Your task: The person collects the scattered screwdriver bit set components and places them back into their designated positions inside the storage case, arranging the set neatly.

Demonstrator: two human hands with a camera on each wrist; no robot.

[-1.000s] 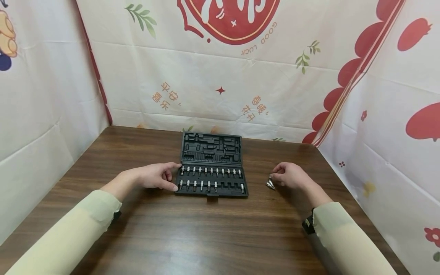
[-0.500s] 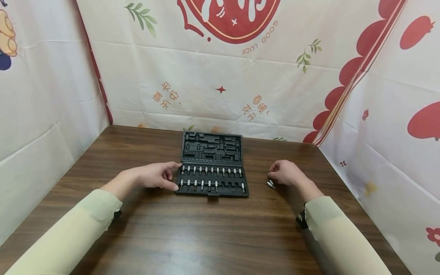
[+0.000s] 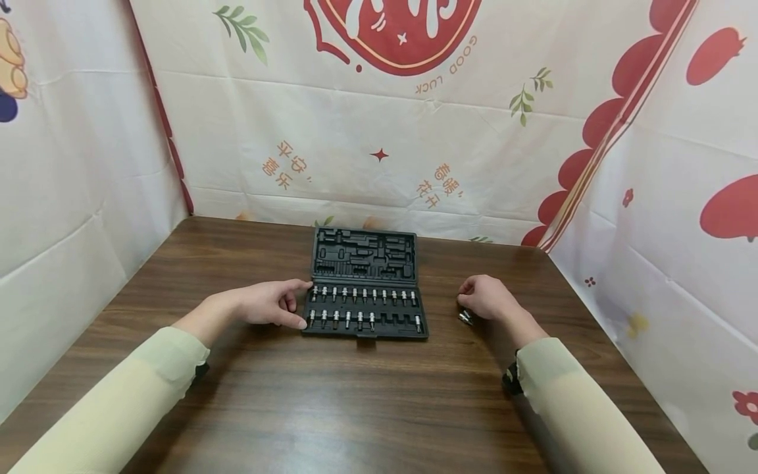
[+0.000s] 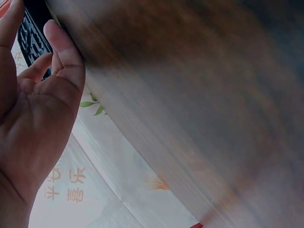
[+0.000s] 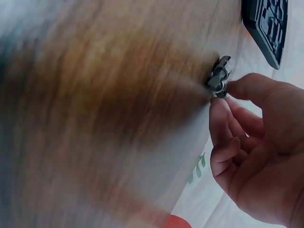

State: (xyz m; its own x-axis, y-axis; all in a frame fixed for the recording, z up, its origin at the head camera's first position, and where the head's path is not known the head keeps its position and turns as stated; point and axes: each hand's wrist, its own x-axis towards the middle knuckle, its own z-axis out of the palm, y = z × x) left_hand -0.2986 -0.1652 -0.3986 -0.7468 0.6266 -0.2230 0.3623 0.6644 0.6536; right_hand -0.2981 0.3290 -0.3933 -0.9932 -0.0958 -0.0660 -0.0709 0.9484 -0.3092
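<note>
Bracing the open bit case at its nine o'clock edge, the left hand is kept relaxed to steady it; loose bits at three o'clock are pinched by the right hand.

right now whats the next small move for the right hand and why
Probably pinch one loose bit and lift it: the right hand has fingertips at the bits, the left hand steadies the open case, and the front row has empty slots.

The black tool case lies open on the counter; small silver sockets lie to its right.
</note>
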